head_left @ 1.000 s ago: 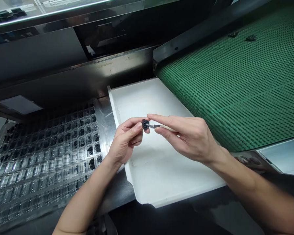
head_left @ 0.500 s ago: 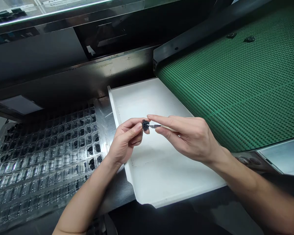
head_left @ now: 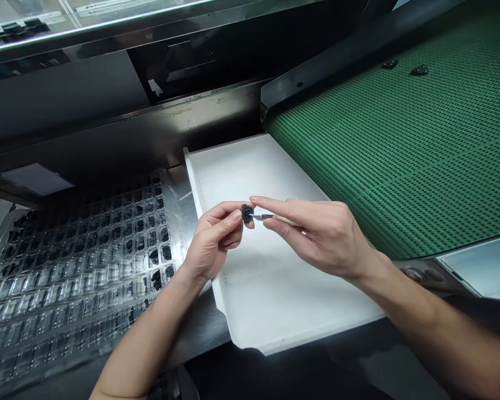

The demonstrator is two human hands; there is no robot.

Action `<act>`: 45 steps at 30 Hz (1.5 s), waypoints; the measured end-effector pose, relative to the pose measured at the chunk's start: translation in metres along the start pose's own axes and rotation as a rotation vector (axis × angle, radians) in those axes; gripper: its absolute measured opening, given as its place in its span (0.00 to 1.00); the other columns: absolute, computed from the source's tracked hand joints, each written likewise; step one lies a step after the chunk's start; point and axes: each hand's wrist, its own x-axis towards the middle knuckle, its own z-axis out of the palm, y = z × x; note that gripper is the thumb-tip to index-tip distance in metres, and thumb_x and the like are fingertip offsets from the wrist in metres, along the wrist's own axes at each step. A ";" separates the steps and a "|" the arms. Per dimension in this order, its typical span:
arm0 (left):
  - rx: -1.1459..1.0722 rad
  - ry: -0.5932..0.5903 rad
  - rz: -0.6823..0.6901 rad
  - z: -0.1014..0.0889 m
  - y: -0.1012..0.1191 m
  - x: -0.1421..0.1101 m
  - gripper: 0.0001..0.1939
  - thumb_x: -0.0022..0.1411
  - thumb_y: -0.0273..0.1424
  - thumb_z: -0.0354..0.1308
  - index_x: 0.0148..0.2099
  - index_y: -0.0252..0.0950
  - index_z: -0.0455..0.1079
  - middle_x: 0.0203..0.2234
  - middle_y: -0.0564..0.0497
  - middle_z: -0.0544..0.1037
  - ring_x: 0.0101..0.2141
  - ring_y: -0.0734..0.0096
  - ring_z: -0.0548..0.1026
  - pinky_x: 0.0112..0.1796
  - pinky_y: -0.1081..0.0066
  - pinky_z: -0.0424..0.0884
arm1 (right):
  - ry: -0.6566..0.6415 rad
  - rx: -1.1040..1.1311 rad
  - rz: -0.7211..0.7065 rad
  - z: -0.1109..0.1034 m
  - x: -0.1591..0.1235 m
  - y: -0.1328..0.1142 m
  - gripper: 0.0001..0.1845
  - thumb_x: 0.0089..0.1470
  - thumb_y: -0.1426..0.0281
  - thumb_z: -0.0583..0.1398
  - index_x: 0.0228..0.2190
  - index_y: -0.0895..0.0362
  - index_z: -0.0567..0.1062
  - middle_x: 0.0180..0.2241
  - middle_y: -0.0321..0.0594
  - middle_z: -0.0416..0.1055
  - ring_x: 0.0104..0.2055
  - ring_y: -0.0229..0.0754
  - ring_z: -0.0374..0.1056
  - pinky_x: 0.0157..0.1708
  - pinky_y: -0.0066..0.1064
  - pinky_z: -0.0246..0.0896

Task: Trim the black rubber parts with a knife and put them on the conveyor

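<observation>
"So, what is the left hand (head_left: 212,240) doing?"

"Pinching a small round black part (head_left: 247,213) between thumb and fingers, above the white tray (head_left: 287,305)."

"And the right hand (head_left: 323,230)?"

"It grips a thin blade (head_left: 266,217) between thumb and fingers, its tip at the part's face; whether it touches, I can't tell."

"What lies to either side?"

"On the left, clear pocketed plastic (head_left: 66,305) with black pieces (head_left: 157,279) in many pockets; on the right, a green belt (head_left: 420,166) bearing two dark lumps (head_left: 419,70), well apart from the hands."
</observation>
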 end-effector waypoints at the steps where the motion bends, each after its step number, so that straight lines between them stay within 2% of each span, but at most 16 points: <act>1: 0.001 0.000 -0.004 0.000 0.000 0.000 0.10 0.67 0.37 0.74 0.48 0.39 0.87 0.32 0.49 0.79 0.20 0.88 0.54 0.23 0.79 0.46 | 0.001 -0.004 0.004 0.000 0.000 0.000 0.20 0.76 0.72 0.64 0.66 0.56 0.77 0.44 0.40 0.85 0.32 0.37 0.75 0.36 0.31 0.68; 4: 0.007 0.005 -0.010 0.001 0.001 0.000 0.12 0.67 0.37 0.74 0.49 0.38 0.86 0.32 0.50 0.78 0.20 0.88 0.53 0.23 0.78 0.46 | -0.004 -0.011 0.008 0.000 -0.001 0.000 0.20 0.77 0.71 0.63 0.66 0.55 0.77 0.42 0.39 0.84 0.33 0.38 0.75 0.37 0.31 0.69; 8: 0.013 0.019 -0.024 0.003 0.001 0.000 0.15 0.67 0.40 0.73 0.51 0.37 0.85 0.32 0.51 0.77 0.20 0.88 0.53 0.23 0.77 0.45 | 0.050 -0.086 0.011 0.000 -0.001 0.001 0.20 0.76 0.71 0.63 0.65 0.56 0.77 0.33 0.35 0.80 0.26 0.37 0.68 0.32 0.32 0.65; 12: -0.009 0.006 -0.028 0.005 0.000 0.000 0.17 0.66 0.40 0.74 0.50 0.35 0.83 0.33 0.51 0.77 0.20 0.87 0.53 0.23 0.75 0.43 | 0.119 -0.082 -0.024 -0.002 0.001 0.002 0.21 0.76 0.71 0.64 0.67 0.56 0.75 0.34 0.36 0.79 0.26 0.36 0.68 0.32 0.32 0.65; 17: 0.046 -0.058 -0.065 0.005 -0.002 -0.002 0.19 0.61 0.42 0.76 0.46 0.32 0.83 0.30 0.48 0.79 0.21 0.83 0.56 0.25 0.72 0.44 | 0.087 0.007 -0.032 0.001 -0.001 0.003 0.25 0.77 0.61 0.64 0.68 0.56 0.73 0.31 0.34 0.73 0.25 0.36 0.64 0.29 0.30 0.65; 22: 0.086 -0.113 -0.110 0.008 -0.002 -0.003 0.21 0.59 0.44 0.77 0.43 0.32 0.80 0.29 0.48 0.78 0.22 0.81 0.57 0.25 0.70 0.43 | 0.046 0.042 0.012 0.008 -0.001 0.002 0.22 0.77 0.63 0.63 0.66 0.55 0.74 0.25 0.27 0.66 0.23 0.35 0.57 0.25 0.28 0.63; 29: 0.102 -0.139 -0.085 0.006 -0.006 -0.002 0.24 0.62 0.47 0.76 0.47 0.32 0.78 0.30 0.48 0.79 0.20 0.83 0.54 0.24 0.70 0.42 | 0.044 0.036 -0.004 0.005 -0.002 -0.001 0.20 0.77 0.68 0.62 0.65 0.53 0.74 0.24 0.26 0.62 0.21 0.35 0.58 0.23 0.26 0.63; 33: 0.080 -0.139 -0.079 0.006 -0.006 -0.001 0.23 0.62 0.44 0.76 0.49 0.33 0.78 0.32 0.47 0.81 0.20 0.84 0.54 0.24 0.70 0.43 | 0.087 0.016 0.002 0.004 -0.004 0.004 0.19 0.77 0.69 0.62 0.64 0.54 0.76 0.27 0.30 0.69 0.23 0.35 0.66 0.27 0.26 0.70; 37: -0.006 -0.097 -0.056 0.006 -0.006 0.001 0.20 0.60 0.41 0.74 0.46 0.34 0.75 0.32 0.46 0.81 0.19 0.84 0.54 0.22 0.72 0.43 | 0.099 0.009 0.015 0.004 -0.004 0.006 0.18 0.76 0.69 0.63 0.63 0.53 0.77 0.28 0.31 0.71 0.23 0.35 0.69 0.30 0.28 0.73; 40: -0.064 -0.047 -0.021 0.005 -0.009 0.004 0.21 0.59 0.41 0.75 0.45 0.34 0.73 0.33 0.46 0.81 0.19 0.81 0.60 0.21 0.74 0.50 | 0.102 -0.008 -0.035 0.005 -0.003 0.003 0.19 0.75 0.72 0.63 0.64 0.52 0.76 0.30 0.32 0.74 0.24 0.35 0.69 0.30 0.29 0.73; 42: -0.091 0.004 0.003 0.004 -0.012 0.005 0.22 0.58 0.40 0.75 0.46 0.34 0.73 0.34 0.46 0.81 0.21 0.78 0.66 0.21 0.74 0.58 | 0.084 -0.024 -0.097 0.008 -0.002 0.000 0.20 0.74 0.74 0.63 0.64 0.52 0.76 0.32 0.33 0.75 0.25 0.35 0.69 0.29 0.29 0.70; 45: -0.139 0.083 0.002 0.002 -0.015 0.006 0.22 0.57 0.39 0.76 0.46 0.33 0.72 0.36 0.44 0.82 0.25 0.72 0.74 0.26 0.70 0.71 | 0.037 -0.062 -0.192 0.014 -0.002 -0.007 0.22 0.73 0.78 0.61 0.64 0.53 0.75 0.30 0.32 0.71 0.25 0.36 0.67 0.26 0.31 0.64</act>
